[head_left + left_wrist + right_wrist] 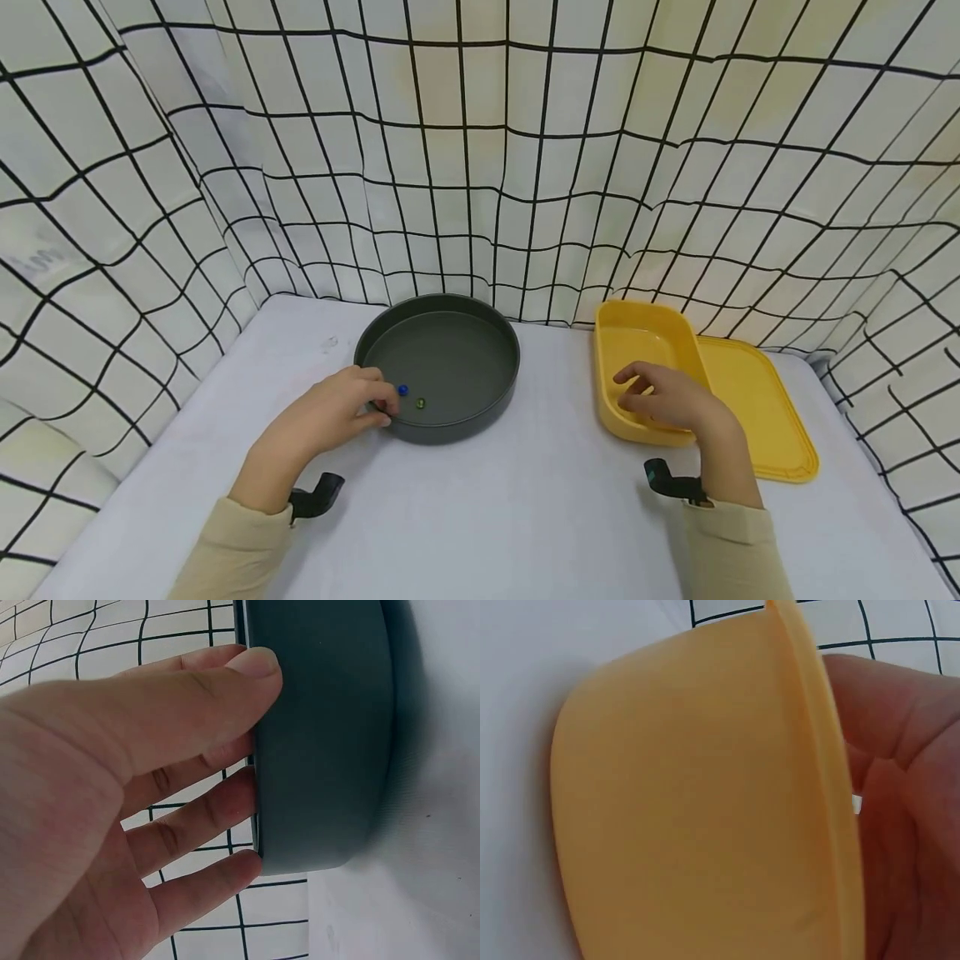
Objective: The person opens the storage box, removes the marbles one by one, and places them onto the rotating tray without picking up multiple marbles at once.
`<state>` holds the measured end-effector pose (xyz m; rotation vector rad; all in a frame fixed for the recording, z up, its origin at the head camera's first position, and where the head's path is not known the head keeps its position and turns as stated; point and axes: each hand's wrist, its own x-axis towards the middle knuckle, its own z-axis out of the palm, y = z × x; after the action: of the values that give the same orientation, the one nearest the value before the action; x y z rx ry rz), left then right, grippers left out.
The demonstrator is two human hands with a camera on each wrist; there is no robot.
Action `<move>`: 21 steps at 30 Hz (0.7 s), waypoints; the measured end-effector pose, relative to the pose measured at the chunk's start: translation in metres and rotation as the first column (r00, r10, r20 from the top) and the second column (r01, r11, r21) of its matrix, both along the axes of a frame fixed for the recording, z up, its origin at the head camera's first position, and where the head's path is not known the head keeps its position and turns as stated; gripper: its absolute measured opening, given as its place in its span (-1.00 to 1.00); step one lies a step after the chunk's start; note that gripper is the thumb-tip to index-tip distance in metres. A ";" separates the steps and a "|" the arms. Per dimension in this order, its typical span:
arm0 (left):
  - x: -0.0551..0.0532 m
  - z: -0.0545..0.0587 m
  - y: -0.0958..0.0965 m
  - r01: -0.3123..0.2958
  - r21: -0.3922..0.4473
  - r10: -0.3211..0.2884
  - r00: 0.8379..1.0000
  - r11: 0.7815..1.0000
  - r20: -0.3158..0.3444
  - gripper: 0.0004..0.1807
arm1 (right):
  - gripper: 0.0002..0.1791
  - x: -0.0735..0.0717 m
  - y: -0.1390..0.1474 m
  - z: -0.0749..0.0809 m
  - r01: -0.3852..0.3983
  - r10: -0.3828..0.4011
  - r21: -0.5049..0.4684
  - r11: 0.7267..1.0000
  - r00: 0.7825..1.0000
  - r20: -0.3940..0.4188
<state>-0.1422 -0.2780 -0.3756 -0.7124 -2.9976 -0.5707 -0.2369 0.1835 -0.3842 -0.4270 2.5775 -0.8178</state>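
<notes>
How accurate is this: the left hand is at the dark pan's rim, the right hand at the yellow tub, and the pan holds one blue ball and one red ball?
Not quite: the head view shows the pan holding the blue ball and a green ball, not a red one. The rest stands.

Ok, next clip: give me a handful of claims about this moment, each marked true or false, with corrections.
1. A small blue ball and a small green ball lie inside the dark round pan. True.

2. In the head view, the yellow tub stands to the right of the pan. True.

3. The right hand is over the pan. False: it is at the yellow tub.

4. The left hand is at the pan's rim, its thumb on the outer wall. True.

5. The flat yellow piece sits inside the tub. False: it lies beside the tub, on its right in the head view.
</notes>
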 end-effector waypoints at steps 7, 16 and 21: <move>0.000 -0.001 0.002 0.003 -0.013 -0.004 1.000 1.000 -0.007 -0.76 | -0.68 -0.002 -0.003 -0.010 -0.053 0.051 0.045 0.998 0.998 0.046; -0.001 -0.001 0.004 -0.004 -0.031 0.004 1.000 1.000 -0.007 -0.77 | -0.70 -0.006 -0.004 -0.019 -0.073 0.071 0.038 0.997 0.996 0.052; -0.001 -0.001 0.006 -0.013 -0.038 0.013 1.000 0.999 -0.008 -0.77 | -0.71 -0.007 -0.005 -0.021 -0.087 0.086 0.024 0.996 0.995 0.046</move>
<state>-0.1432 -0.2723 -0.3767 -0.6951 -3.0116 -0.5104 -0.2440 0.1787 -0.4049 -0.5021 2.5066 -0.7540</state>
